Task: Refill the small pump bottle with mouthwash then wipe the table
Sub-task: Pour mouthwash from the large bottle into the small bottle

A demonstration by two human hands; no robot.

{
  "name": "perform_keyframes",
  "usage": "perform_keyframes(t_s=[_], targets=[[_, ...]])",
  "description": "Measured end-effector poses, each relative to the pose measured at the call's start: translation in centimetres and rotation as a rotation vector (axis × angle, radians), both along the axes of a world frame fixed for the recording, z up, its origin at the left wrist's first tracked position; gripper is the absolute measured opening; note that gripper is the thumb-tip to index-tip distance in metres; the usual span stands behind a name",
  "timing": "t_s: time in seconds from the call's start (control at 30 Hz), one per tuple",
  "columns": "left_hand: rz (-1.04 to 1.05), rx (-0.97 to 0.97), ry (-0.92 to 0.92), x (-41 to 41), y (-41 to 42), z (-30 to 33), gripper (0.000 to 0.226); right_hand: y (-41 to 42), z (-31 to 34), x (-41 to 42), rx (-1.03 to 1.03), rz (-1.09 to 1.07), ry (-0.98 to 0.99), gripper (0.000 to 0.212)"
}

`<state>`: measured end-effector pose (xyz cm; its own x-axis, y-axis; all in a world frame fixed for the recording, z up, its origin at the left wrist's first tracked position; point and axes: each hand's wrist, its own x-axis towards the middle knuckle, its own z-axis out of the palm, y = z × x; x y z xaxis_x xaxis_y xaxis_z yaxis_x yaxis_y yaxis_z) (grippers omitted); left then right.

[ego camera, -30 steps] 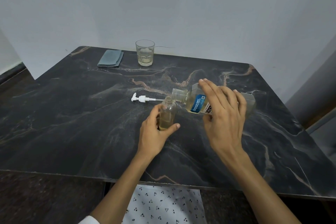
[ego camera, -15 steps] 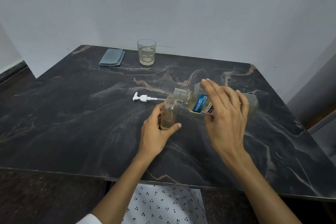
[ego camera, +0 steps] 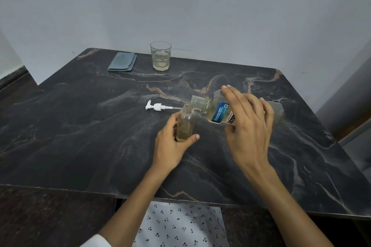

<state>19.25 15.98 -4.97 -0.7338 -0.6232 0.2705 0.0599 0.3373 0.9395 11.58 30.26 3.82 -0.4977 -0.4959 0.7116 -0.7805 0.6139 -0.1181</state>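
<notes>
I am holding the mouthwash bottle tipped in my right hand, as before. My left hand is gripping the small pump bottle; its level is remaining low, so pouring is continuing.

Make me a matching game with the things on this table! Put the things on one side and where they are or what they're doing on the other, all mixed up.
Things:
1. mouthwash bottle
2. small bottle
3. pump
4. cloth

States:
A. folded near the far edge
B. lying flat, off its bottle
C. tipped sideways in the right hand
D. upright, held by the left hand

Pairs: 1-C, 2-D, 3-B, 4-A
</notes>
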Motion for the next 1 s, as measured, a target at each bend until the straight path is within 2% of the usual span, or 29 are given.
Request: perform_keyframes(t_s=[1.0], targets=[[0.019, -0.008, 0.015, -0.02, -0.01, -0.18, 0.058, -0.02, 0.02, -0.25, 0.002, 0.013, 0.012, 0.093]])
